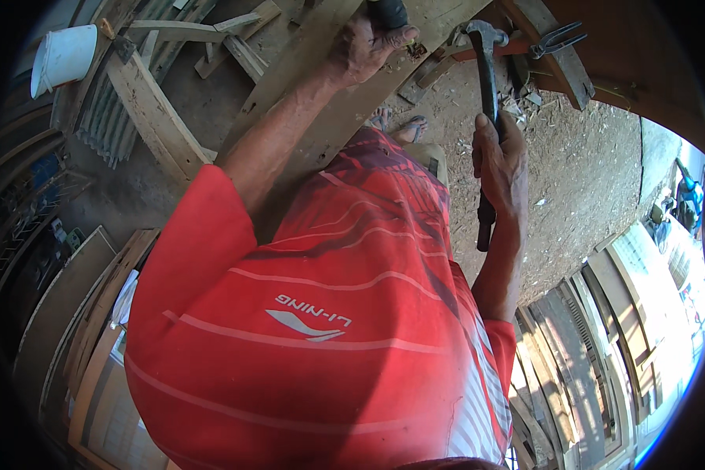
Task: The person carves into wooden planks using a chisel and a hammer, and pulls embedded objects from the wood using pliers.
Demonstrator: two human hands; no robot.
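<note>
My right hand is closed round the handle of a claw hammer, held upright in view with its metal head away from me. The lower end of the handle sticks out below my fist. Over a wide wooden board at the top, my left hand grips a dark, round, cylinder-like piece. The frame's upper edge cuts that piece off, so its kind is unclear. A small dark hole or notch shows in the wood beside my left thumb.
A dark two-pronged tool lies on timber at the upper right. A white bucket stands at the upper left among wooden frame pieces and corrugated sheet. Wood chips litter the ground. Planks are stacked at the lower right.
</note>
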